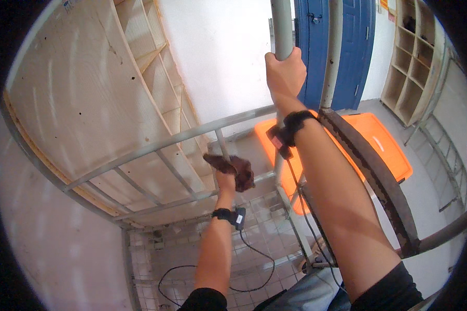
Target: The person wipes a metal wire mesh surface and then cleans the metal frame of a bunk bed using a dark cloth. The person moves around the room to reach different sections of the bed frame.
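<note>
My left hand (226, 179) is closed around a dark brown cloth (244, 173), which wraps a short upright bar of the grey metal bed-frame guard rail (167, 142); the cloth partly hides the fingers. Higher up and to the right, my right hand (286, 72) grips a thick grey metal post (282, 27), its knuckles towards the camera. Each wrist wears a black strap with a small cabled device. Below the rail lies a wire-mesh bed base (253, 233), over a tiled floor.
Orange plastic lids or bins (381, 144) stand on the floor beyond the post. A rusty curved metal bar (373, 179) runs beside my right forearm. Wooden shelving stands at left (159, 77) and far right (412, 58). A blue door (346, 50) is behind. A ladder-like frame (441, 147) is at right.
</note>
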`<action>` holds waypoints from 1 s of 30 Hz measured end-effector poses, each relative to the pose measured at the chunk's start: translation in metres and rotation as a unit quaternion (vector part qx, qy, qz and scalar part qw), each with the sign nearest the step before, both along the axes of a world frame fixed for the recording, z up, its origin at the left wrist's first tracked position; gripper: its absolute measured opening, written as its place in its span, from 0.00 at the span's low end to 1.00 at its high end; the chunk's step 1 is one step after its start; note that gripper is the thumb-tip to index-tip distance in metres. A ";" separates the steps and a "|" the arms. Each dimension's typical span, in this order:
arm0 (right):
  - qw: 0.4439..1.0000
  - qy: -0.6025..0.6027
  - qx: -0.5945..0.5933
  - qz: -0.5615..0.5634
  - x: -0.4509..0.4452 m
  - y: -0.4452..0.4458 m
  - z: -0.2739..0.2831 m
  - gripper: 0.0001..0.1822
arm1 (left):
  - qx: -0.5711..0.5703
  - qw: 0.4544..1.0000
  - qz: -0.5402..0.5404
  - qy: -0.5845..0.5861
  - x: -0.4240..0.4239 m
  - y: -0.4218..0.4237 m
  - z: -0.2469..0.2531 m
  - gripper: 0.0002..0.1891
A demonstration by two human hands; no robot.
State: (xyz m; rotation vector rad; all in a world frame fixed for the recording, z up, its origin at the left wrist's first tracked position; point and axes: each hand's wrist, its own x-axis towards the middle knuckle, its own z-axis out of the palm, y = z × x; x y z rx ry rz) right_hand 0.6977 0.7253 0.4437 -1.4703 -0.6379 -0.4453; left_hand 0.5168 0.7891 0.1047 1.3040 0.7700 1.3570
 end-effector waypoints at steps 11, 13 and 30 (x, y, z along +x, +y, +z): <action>1.000 -0.012 -0.006 0.014 0.024 -0.007 -0.005 0.20 | 0.060 0.995 -0.030 -0.069 0.037 -0.010 0.160 0.10; 0.999 -0.004 0.009 0.041 0.010 -0.007 -0.003 0.20 | 0.018 0.987 -0.120 -0.106 0.016 0.009 0.162 0.10; 0.999 -0.033 0.007 -0.028 0.004 0.005 -0.004 0.19 | -0.025 0.998 0.050 0.020 -0.012 -0.046 -0.037 0.20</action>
